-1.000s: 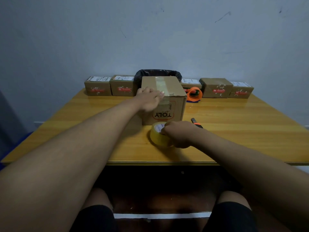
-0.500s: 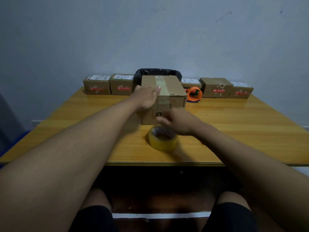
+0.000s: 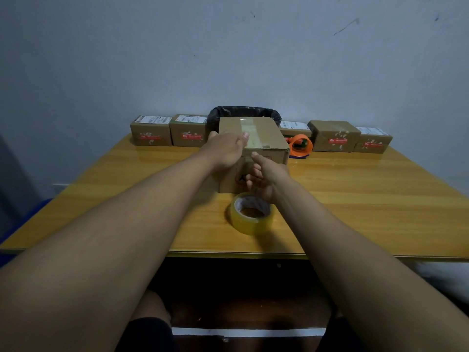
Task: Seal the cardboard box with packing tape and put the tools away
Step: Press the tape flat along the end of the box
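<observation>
A wooden table [image 3: 355,199] is seen carrying everything, with a row of small parcels [image 3: 151,132] lined up along the far edge. The cardboard box [image 3: 264,133] is sat dead centre, straight ahead of both hands, its tape strip run front to back along the long axis. The left hand [image 3: 225,151] is laid flat and spread on the lid; the right hand [image 3: 266,179] is loosely open against the front face, nothing pinched, so it's judged nearer the tape end there. A black-lined bin [image 3: 243,111] behind can't be looked into. The tape roll [image 3: 251,212] is left lying flat just under the right wrist.
</observation>
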